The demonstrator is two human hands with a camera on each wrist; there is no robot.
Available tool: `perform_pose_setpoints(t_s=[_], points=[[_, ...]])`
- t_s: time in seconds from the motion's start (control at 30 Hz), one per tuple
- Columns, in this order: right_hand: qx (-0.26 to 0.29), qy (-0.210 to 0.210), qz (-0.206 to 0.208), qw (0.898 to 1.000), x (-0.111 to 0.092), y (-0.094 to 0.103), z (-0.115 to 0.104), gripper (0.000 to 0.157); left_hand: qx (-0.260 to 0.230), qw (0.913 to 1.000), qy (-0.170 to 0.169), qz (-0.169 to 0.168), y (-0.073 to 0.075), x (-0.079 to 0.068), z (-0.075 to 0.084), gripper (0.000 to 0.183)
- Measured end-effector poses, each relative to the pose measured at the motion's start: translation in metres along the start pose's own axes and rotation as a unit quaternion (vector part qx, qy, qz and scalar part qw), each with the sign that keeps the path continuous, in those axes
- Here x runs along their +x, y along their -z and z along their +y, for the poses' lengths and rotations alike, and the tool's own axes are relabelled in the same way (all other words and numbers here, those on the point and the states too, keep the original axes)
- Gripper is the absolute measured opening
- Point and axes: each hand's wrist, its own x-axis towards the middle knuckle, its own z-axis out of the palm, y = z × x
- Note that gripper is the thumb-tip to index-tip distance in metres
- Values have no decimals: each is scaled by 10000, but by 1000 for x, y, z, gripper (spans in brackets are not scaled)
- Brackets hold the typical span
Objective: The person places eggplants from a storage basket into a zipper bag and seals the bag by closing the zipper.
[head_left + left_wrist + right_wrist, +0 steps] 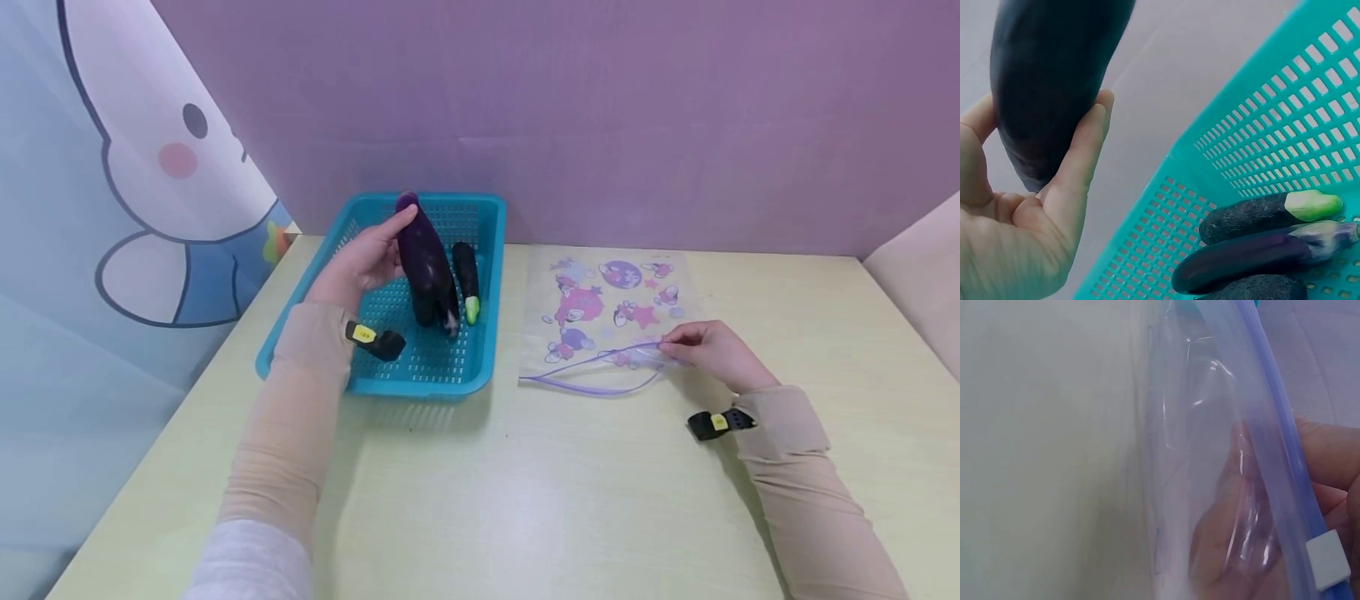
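Note:
My left hand (367, 257) grips a large dark purple eggplant (426, 260), tilted, over a teal perforated basket (423, 389). Inside the basket, the left wrist view shows a dark eggplant with a green end (1244, 219), a slimmer glossy purple eggplant (1241, 257) and part of another dark vegetable (1260, 289). At the right, my right hand (708, 350) pinches the mouth edge of a clear printed zip bag (547, 333) lying on the table. The bag's purple-edged mouth is parted, and a white slider (1328, 560) sits on its strip near the right fingers.
The pale table (540, 500) stretches in front of the basket and bag. Behind them rises a purple backdrop (600, 125). A curtain with a cartoon print (45, 333) hangs along the left side.

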Motion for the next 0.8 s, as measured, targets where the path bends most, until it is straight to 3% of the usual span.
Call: perform_pose_setpoints(t_s=[0.43, 0.8], points=[[56, 55, -29, 10000, 0, 0, 2, 27, 123, 9999, 21, 27, -9, 0, 0, 46], [27, 91, -38, 9999, 1, 0, 2, 27, 333, 9991, 65, -261, -24, -5, -1, 40]])
